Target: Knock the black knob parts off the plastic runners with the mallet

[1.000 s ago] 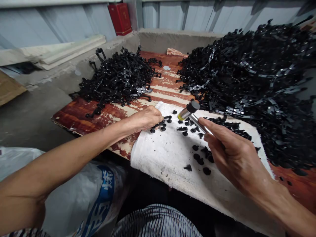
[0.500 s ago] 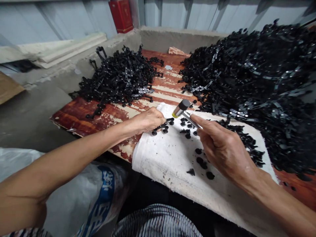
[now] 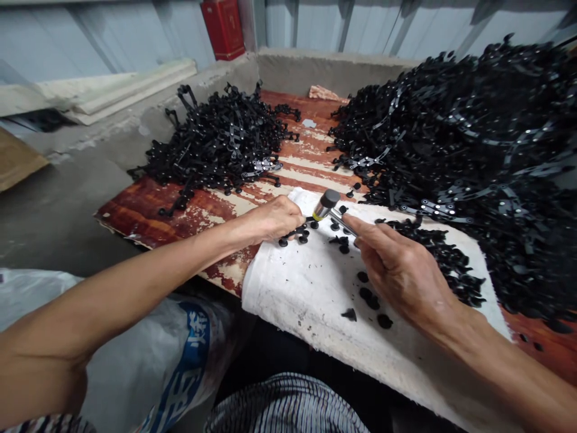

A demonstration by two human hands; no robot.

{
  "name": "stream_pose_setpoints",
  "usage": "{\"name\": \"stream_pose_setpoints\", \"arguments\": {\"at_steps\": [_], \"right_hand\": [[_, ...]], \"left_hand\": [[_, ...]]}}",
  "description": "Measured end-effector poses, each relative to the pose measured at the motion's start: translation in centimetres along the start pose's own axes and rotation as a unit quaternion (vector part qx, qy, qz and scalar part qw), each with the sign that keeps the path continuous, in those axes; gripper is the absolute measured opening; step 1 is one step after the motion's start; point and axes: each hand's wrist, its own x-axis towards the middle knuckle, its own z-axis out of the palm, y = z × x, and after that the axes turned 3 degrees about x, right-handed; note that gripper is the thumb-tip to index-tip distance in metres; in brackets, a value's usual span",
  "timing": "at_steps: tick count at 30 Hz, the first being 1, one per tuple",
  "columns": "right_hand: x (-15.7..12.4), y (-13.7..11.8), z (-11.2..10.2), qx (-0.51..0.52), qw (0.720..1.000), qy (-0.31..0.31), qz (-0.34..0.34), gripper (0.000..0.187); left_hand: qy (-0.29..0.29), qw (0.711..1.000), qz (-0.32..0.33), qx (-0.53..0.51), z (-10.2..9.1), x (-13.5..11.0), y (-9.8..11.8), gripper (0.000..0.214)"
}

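Hammer [image 3: 325,204] first: I am seeing a small one with a dark head and a yellowish band, its head hovering just above the black linked part [image 3: 298,231] at the near edge of the white cloth [image 3: 306,282]. The right hand [image 3: 396,270] is closing its fingers around the thin metal handle, forefinger stretched along it, so the grip is fully wrapped on the hammer. The left hand [image 3: 273,218] is pinching the linked part with curled fingertips, pressing it down onto the cloth, just left of the hammer head; hand and hammer are nearly touching.

Loose black caps [image 3: 367,297] are lying scattered on the cloth beside the right hand (some are partly hidden under the palm). The cloth is draping over the front of a worn red board [image 3: 148,210], whose paint is flaking.

Farther out, a smaller heap of black parts [image 3: 220,141] is sitting on the board behind the left hand, and a much larger heap [image 3: 473,144] is rising on the right, reaching down to the cloth's far edge. A red box [image 3: 224,27] is standing at the back wall, and a white printed sack [image 3: 171,361] is lying under the left forearm.
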Motion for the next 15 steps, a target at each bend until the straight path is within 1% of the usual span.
{"name": "stream_pose_setpoints", "arguments": {"at_steps": [1,3,5,6,9,10,11,12,15], "right_hand": [[0.0,-0.1,-0.1,0.006,1.0,0.011,-0.006,0.044],[0.1,-0.4,-0.4,0.03,0.998,0.061,-0.014,0.044],[0.1,-0.7,-0.6,0.044,0.994,0.101,-0.008,0.045],[0.1,-0.7,-0.6,0.037,0.994,0.1,-0.003,0.045],[0.1,-0.5,-0.5,-0.008,0.999,0.034,-0.015,0.045],[0.1,-0.5,-0.5,-0.015,0.999,0.021,-0.023,0.045],[0.2,-0.5,-0.6,-0.012,0.999,0.024,-0.029,0.044],[0.2,-0.6,-0.8,-0.002,0.998,0.045,-0.034,0.044],[0.3,-1.1,-1.2,0.016,0.988,0.143,-0.051,0.045]], "left_hand": [[0.0,1.0,-0.003,0.001,0.0,0.0,0.0,0.038],[0.002,1.0,-0.005,-0.001,0.0,0.1,-0.1,0.037],[0.004,1.0,-0.003,-0.005,-0.1,0.2,-0.1,0.033],[0.0,1.0,-0.004,-0.006,-0.1,0.2,0.0,0.032],[-0.018,1.0,-0.018,-0.003,-0.4,0.3,0.1,0.032],[-0.025,0.999,-0.023,-0.004,-0.4,0.3,0.1,0.033],[-0.03,0.999,-0.024,-0.005,-0.5,0.4,0.1,0.033],[-0.033,0.999,-0.022,-0.005,-0.6,0.6,-0.1,0.032],[-0.043,0.999,-0.004,-0.006,-0.7,1.0,-0.5,0.026]]}}
